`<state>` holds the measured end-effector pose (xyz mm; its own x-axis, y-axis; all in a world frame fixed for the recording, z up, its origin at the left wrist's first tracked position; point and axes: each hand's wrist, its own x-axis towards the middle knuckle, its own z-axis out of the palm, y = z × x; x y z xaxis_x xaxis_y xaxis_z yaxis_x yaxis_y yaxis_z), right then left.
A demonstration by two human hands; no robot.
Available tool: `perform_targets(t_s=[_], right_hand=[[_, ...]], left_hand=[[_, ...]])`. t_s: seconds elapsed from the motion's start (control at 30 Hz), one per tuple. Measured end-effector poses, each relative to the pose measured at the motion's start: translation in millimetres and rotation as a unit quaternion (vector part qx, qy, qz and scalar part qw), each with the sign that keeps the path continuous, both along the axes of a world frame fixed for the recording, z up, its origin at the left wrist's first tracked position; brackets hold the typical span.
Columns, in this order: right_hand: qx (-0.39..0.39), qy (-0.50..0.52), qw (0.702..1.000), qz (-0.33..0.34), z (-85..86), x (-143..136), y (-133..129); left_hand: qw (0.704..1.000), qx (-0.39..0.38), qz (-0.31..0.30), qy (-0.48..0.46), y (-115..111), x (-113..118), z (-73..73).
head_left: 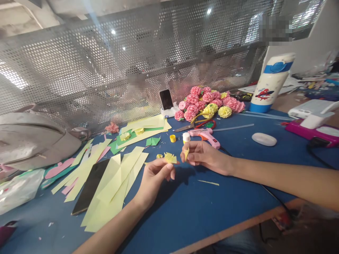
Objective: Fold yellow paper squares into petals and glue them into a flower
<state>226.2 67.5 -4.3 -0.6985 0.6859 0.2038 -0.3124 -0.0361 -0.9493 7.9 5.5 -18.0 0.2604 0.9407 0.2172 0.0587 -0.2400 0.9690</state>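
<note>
My left hand [156, 176] pinches a small fringed yellow paper flower piece [170, 158] above the blue table [201, 208]. My right hand [202, 155] is just to its right and holds a small yellow paper bit [186, 153] between its fingertips. The two hands are a few centimetres apart. Long yellow paper strips [113, 183] lie left of my left hand, partly over a black phone [90, 185].
A pink glue gun [208, 135], a small glue bottle [186, 137], a yellow cap [172, 138] and scissors [196, 125] lie behind my hands. Pink and yellow paper flowers [209, 104] are heaped further back. A white bottle [270, 83], a standing phone [166, 99], a grey bag [31, 141].
</note>
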Motion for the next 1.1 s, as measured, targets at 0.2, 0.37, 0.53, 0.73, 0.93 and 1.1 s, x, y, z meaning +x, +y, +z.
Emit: perform_targets(t_s=[0.2, 0.37, 0.53, 0.73, 0.93, 1.1], right_hand=[[0.0, -0.001, 1.0, 0.017, -1.0, -0.1, -1.9], [0.003, -0.015, 1.0, 0.018, 1.0, 0.1, -4.8], [0.005, -0.028, 0.999, 0.023, 2.0, 0.2, -5.3], [0.006, -0.03, 0.999, 0.026, 2.6, 0.2, -5.5], [0.011, -0.033, 0.999, 0.021, 1.0, 0.4, -4.9], [0.008, -0.041, 0.999, 0.021, 1.0, 0.8, -5.0]], left_hand=[[0.995, 0.042, 0.029, 0.083, 1.9, -2.2, 8.5], [0.988, 0.088, 0.025, 0.125, -0.1, 0.1, 13.3], [0.981, 0.13, 0.028, 0.14, -1.6, 2.2, 14.5], [0.976, 0.155, 0.034, 0.148, -2.9, 2.2, 15.1], [0.974, 0.164, 0.038, 0.152, -2.9, 1.9, 13.8], [0.973, 0.165, 0.04, 0.154, -2.5, 2.0, 13.6]])
